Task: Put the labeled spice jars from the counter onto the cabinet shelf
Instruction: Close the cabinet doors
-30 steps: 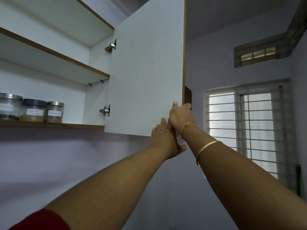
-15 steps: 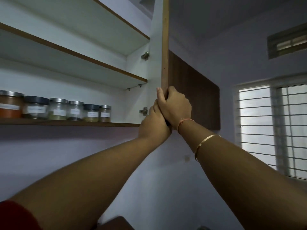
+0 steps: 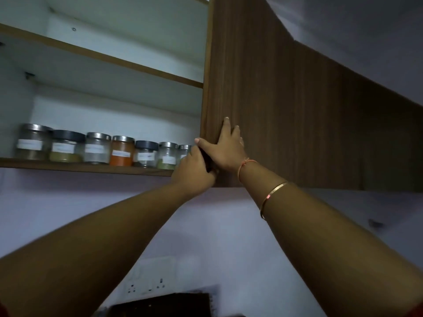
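Several labelled spice jars stand in a row on the lowest cabinet shelf; among them are an orange-filled jar and a dark-lidded jar. The brown wooden cabinet door stands partly swung across the opening and hides the right end of the row. My left hand grips the door's lower left corner with curled fingers. My right hand presses flat on the door's brown outer face, fingers spread and thumb reaching over the edge.
A bare white upper shelf runs above the jars. On the wall below the cabinet is a white socket plate, and a dark object shows at the bottom edge. More brown cabinet fronts continue to the right.
The door has swung from wide open toward the cabinet, its brown face now turned to me. Both hands moved with its edge. More jars have come into view.
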Demonstrator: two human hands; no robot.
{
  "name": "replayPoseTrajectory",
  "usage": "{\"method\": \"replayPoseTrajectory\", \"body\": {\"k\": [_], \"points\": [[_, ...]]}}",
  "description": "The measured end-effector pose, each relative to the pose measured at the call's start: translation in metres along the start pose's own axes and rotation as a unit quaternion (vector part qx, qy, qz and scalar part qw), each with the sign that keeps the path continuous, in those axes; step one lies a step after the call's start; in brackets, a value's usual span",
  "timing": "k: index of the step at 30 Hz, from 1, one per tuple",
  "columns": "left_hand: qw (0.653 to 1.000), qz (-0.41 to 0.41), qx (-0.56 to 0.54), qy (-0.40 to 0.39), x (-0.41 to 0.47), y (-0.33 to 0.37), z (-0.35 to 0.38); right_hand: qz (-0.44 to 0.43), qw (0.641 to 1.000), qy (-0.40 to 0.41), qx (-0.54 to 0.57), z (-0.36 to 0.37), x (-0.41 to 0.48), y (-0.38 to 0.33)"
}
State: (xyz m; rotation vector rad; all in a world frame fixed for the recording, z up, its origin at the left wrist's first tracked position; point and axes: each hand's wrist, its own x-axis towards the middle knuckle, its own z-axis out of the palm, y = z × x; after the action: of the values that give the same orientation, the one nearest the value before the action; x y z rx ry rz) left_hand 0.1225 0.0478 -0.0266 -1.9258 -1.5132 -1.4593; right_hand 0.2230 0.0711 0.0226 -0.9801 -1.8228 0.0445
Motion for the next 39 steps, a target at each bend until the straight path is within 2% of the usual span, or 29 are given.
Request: {"method": "replayPoseTrajectory", "body": {"k": [7, 16, 21, 25, 33, 39], "points": [[0.991, -0.024, 0.105, -0.085, 0.049, -0.075, 0.000, 0.006, 0.999, 0.021, -0.040, 0.081, 0.047, 0.000], [0.951, -0.010, 0.302, -0.069, 0.049, -0.112, 0.010, 0.006, 0.996, 0.078, -0.051, 0.128, 0.068, 0.002], [0.950, 0.003, 0.305, -0.061, 0.047, -0.112, 0.008, -0.003, 0.994, 0.096, -0.052, 0.130, 0.066, 0.005], [0.964, 0.006, 0.264, -0.015, 0.039, -0.101, 0.001, -0.018, 0.995, 0.077, -0.057, 0.121, 0.062, 0.009], [0.944, -0.030, 0.315, 0.096, 0.001, -0.067, -0.064, -0.038, 0.995, 0.060, -0.068, 0.079, 0.026, -0.028], [0.918, -0.036, 0.374, 0.128, -0.062, -0.027, -0.158, -0.056, 0.997, -0.038, -0.032, 0.049, -0.041, -0.108]]}}
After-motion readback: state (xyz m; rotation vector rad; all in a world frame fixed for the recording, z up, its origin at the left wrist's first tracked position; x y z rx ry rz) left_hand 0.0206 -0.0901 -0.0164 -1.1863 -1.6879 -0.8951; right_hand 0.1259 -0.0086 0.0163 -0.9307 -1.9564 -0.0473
